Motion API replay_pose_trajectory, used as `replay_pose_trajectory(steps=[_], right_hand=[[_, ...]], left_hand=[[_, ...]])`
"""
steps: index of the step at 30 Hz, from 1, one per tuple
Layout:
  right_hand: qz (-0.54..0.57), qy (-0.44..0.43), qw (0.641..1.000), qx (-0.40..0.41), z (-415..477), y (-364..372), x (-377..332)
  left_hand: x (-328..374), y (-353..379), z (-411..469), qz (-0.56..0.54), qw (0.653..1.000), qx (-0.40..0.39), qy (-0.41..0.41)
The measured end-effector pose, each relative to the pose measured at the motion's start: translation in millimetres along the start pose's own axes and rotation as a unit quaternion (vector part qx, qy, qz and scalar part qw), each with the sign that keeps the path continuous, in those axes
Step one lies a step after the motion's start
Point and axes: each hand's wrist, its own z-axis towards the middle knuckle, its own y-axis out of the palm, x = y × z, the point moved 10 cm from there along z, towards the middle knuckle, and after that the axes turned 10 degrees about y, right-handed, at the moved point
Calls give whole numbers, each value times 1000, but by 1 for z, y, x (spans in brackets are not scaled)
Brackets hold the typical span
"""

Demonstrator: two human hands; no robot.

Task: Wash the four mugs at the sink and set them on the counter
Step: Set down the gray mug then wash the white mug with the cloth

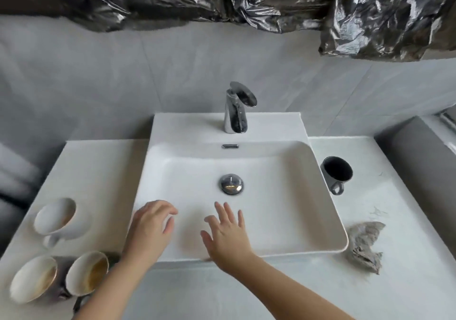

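The white rectangular ceramic sink [320,196] lies empty and dry-looking with no water running from the chrome tap [235,112], so washing seems between mugs; on the left counter [98,166] wait a white mug [55,217] and two brown-stained mugs [33,279] [87,272], with a dark grey mug [336,172] on the right, far of a crumpled grey cloth [365,245]. Both hands hover over the near basin holding nothing, the left hand [150,223] loosely curled and the right hand [227,230] spread wide. Next, I judge, reach left for a stained mug.

You will find no text, label, brand, number or sign that can be read here, neither on the mugs nor on the tap, the sink or the counter.
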Motion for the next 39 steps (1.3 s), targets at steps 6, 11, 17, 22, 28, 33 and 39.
replay_pose_trajectory(steps=[6,11,17,22,28,33,39], right_hand=[[64,-11,997,-31,3,5,-14],[49,-19,998,-22,-1,3,-18],[61,-20,998,-2,-2,-1,-19],[74,-17,997,18,-2,-2,-17],[80,-18,996,27,-1,-2,-17],[79,-21,996,45,-1,-5,-19],[76,-25,994,77,-2,-8,-17]], left_hand=[[-97,-61,-37,163,966,24,-197],[-189,-74,-63,172,888,-82,-419],[-229,-62,-84,147,851,-133,-486],[-236,-61,-91,131,854,-122,-489],[-237,-68,-90,130,854,-106,-492],[-237,-73,-91,88,849,-57,-519],[-209,-88,-70,93,874,-10,-477]])
